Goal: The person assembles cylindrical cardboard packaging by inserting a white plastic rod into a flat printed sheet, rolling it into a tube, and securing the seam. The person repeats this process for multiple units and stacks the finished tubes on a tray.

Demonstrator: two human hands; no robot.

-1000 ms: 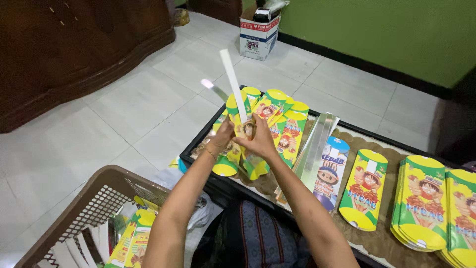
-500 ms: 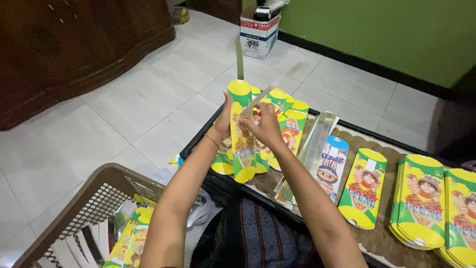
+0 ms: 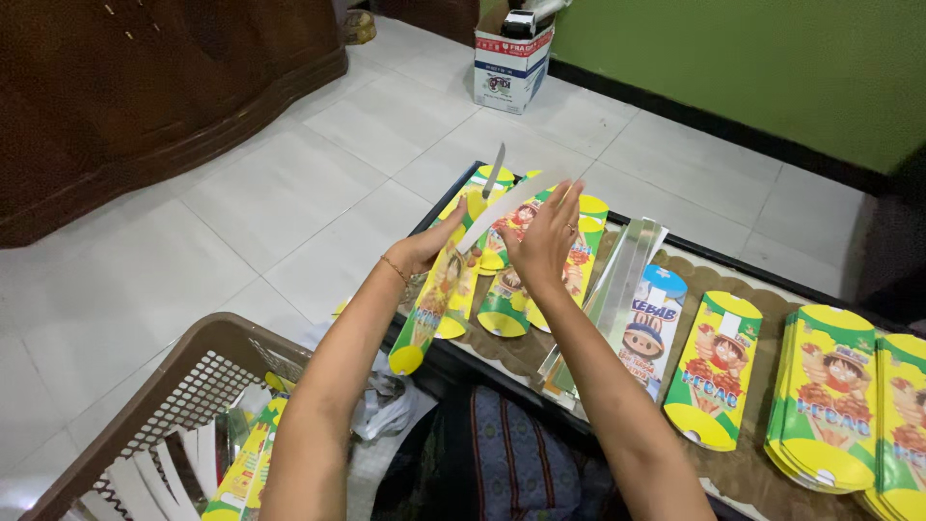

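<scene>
Left hand [image 3: 429, 253] is raised over the near edge of the low table [image 3: 762, 280], fingers closed around a flat yellow-green printed sleeve [image 3: 436, 301]. The sleeve hangs tilted, its rounded lower end down near the table edge, its upper end hidden inside the palm. Thumb lies on the near face, the other fingers wrap behind.

Right hand [image 3: 546, 236] is just beside the left, fingers half spread and pointing up, fingertips at a white strip [image 3: 506, 205]. The strip runs slantwise from the left thumb up to the right fingertips, so it sits between the two hands. Cannot tell whether the right fingers pinch it or only touch it. A narrow grey blade-like piece [image 3: 495, 170] sticks up behind the strip above the sleeve; which hand holds it is hidden.

More flat sleeves [image 3: 511, 289] lie fanned on the table under the hands. To the right lie clear plastic strips [image 3: 622, 280], a blue sleeve [image 3: 648, 328], a single yellow sleeve [image 3: 717, 367] and a stack of sleeves [image 3: 834, 396] near the right edge.

A brown plastic basket [image 3: 164, 405] stands on the tiled floor at lower left, with white strips and a few sleeves inside. A cardboard box [image 3: 511, 63] stands far off by the green wall.
</scene>
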